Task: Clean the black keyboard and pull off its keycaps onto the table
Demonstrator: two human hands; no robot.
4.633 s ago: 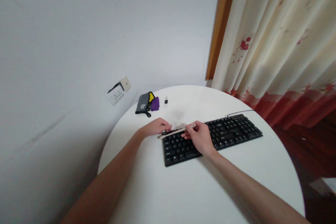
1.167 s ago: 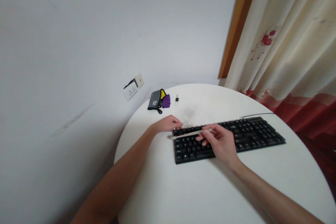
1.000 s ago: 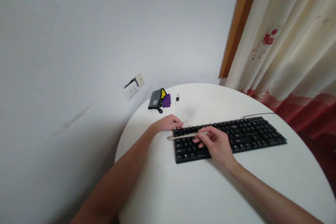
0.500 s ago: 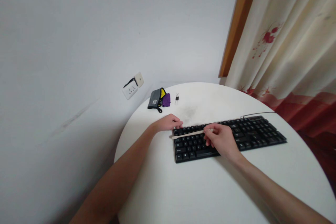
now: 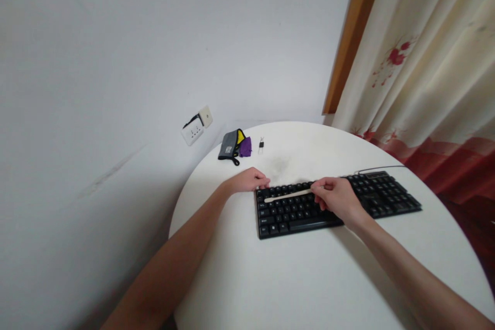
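Observation:
A black keyboard point(image 5: 294, 225) lies on the white round table. At its far left corner rests my left hand point(image 5: 247, 180), fingers curled and gripping the edge. My right hand point(image 5: 338, 198) is over the middle of the keys, pinching one end of a slim cream-white stick point(image 5: 288, 196) with a slightly thicker tip. The stick points left, nearly level, and its tip is over the upper left keys. Whether the tip touches a key I cannot tell.
Behind my left hand are a grey and yellow cloth point(image 5: 229, 145), a purple cloth point(image 5: 245, 147) and a black binder clip point(image 5: 261, 145). A wall socket point(image 5: 192, 131) is at the left. The keyboard's cable point(image 5: 381, 167) runs off right, toward the curtain point(image 5: 406, 72).
My right hand has moved to the right along the keyboard, drawing the stick's tip from the left edge inward over the keys. My left hand stays at the corner.

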